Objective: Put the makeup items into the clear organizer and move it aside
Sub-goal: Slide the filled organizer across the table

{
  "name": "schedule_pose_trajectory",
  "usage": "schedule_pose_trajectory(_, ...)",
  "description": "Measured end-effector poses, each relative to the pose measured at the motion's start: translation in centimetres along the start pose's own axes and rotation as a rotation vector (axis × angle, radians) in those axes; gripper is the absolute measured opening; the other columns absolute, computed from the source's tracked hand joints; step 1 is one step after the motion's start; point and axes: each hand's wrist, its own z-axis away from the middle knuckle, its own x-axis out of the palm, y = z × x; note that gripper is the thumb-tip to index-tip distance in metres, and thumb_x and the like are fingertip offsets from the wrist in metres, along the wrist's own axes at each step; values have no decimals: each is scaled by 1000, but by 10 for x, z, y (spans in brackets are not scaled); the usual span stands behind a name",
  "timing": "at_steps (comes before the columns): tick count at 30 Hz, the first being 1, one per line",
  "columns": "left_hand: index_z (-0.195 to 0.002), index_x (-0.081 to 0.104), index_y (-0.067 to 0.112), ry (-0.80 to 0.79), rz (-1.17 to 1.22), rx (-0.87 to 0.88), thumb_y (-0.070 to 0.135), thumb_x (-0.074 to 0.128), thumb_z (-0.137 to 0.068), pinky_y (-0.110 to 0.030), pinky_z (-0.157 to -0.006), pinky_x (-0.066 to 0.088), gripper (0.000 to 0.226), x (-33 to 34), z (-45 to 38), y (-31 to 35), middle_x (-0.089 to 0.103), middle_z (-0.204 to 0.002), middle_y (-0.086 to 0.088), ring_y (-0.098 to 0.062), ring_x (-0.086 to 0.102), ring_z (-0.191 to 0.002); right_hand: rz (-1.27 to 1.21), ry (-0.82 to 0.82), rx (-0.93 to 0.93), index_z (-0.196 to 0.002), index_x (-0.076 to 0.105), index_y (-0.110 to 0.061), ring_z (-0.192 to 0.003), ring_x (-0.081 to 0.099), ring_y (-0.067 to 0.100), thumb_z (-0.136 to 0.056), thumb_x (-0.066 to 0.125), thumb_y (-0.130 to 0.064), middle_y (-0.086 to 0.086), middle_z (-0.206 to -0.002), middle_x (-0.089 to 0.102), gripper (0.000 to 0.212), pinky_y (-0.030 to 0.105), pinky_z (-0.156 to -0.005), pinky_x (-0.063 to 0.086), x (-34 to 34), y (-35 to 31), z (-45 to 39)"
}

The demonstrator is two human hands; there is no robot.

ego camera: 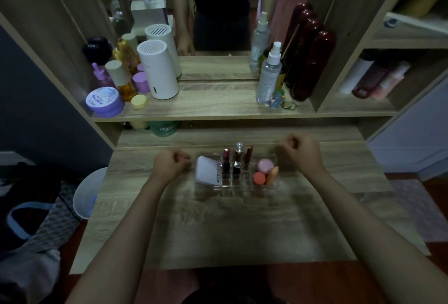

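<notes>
The clear organizer (232, 188) sits on the wooden desk between my hands. Its left side holds a white compact (207, 170) lying tilted. Three slim tubes stand in its middle slots: a dark red lipstick (226, 160), a clear-capped bottle (238, 158) and a brown tube (248, 157). On the right lie a pink round pot (265, 165), an orange round pot (259, 178) and an orange stick (272, 175). My left hand (169, 164) is a fist just left of the organizer. My right hand (301, 152) is a fist at its far right corner. Neither fist visibly holds anything.
A raised shelf (218, 107) behind the desk carries bottles, a purple jar (104, 101) and a white cylinder (157, 70) at left, spray bottles (269, 73) and a dark red case at right. A mirror stands behind. A white bin (88, 194) is left of the desk.
</notes>
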Motion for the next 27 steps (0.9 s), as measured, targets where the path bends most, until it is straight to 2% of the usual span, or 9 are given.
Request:
schedule_pose_trajectory(3, -109, 66, -8, -117, 78, -111, 3, 59, -87, -41, -90, 52, 25, 10, 5, -2, 70, -103, -25, -32, 66, -91, -46, -180, 202, -85, 66, 7, -72, 62, 31, -86, 65, -9, 29, -85, 68, 15, 38, -67, 49, 13, 34, 5)
schedule_pose_trajectory(6, -106, 67, -9, -184, 118, -209, 5, 57, -89, -37, -80, 54, 24, 21, 10, -5, 70, -95, -29, -23, 61, -77, -201, -305, 342, -77, 67, 2, -49, 54, 22, -89, 63, -9, 23, -69, 60, 18, 27, -49, 46, 28, 54, 20)
schedule_pose_trajectory(9, -108, 67, -8, -211, 177, -247, 2, 57, -88, -25, -57, 50, 24, 28, 15, -6, 65, -70, -17, -17, 59, -52, -196, -327, 307, -69, 67, 4, -37, 51, 16, -91, 61, -12, 18, -57, 60, 27, 21, -37, 42, 39, 57, 31)
schedule_pose_trajectory(12, -101, 69, -10, -170, 183, -257, 0, 60, -86, -31, -63, 45, 20, 31, 16, -11, 60, -48, -3, -16, 53, -47, -165, -273, 256, -65, 68, 9, -35, 50, 12, -90, 61, -17, 27, -57, 64, 37, 22, -44, 41, 44, 56, 36)
schedule_pose_trajectory(14, -92, 71, -12, -155, 150, -255, 0, 62, -85, -29, -59, 43, 17, 32, 15, -14, 55, -32, 12, -5, 53, -35, -151, -268, 230, -66, 68, 11, -35, 50, 7, -89, 62, -17, 30, -61, 67, 37, 22, -46, 41, 44, 55, 37)
schedule_pose_trajectory(16, -86, 72, -13, -152, 136, -247, 0, 63, -83, -28, -58, 42, 16, 33, 14, -15, 52, -25, 14, -3, 51, -33, -147, -270, 208, -65, 69, 11, -30, 48, -1, -89, 64, -19, 30, -62, 69, 38, 20, -46, 41, 42, 55, 37)
schedule_pose_trajectory(19, -80, 75, -7, -140, 112, -227, 2, 64, -81, -27, -64, 42, 14, 34, 14, -14, 57, -33, 12, -9, 50, -42, -90, -252, 163, -64, 70, 11, -40, 55, 14, -88, 65, -27, 30, -63, 70, 45, 25, -53, 41, 41, 52, 35)
schedule_pose_trajectory(22, -77, 75, -4, -150, 139, -221, 1, 64, -81, -33, -66, 48, 13, 36, 15, -13, 65, -57, -14, -20, 57, -59, -16, -248, 130, -64, 71, 9, -53, 54, 18, -90, 61, -29, 29, -64, 70, 47, 26, -54, 34, 41, 49, 34)
schedule_pose_trajectory(27, -83, 74, -11, -131, 170, -197, -2, 64, -80, -49, -78, 56, 13, 49, 15, -11, 72, -79, -29, -23, 60, -68, 42, -243, 141, -64, 71, 1, -39, 44, 9, -91, 60, -31, 7, -52, 57, 43, 12, -38, 25, 32, 55, 33)
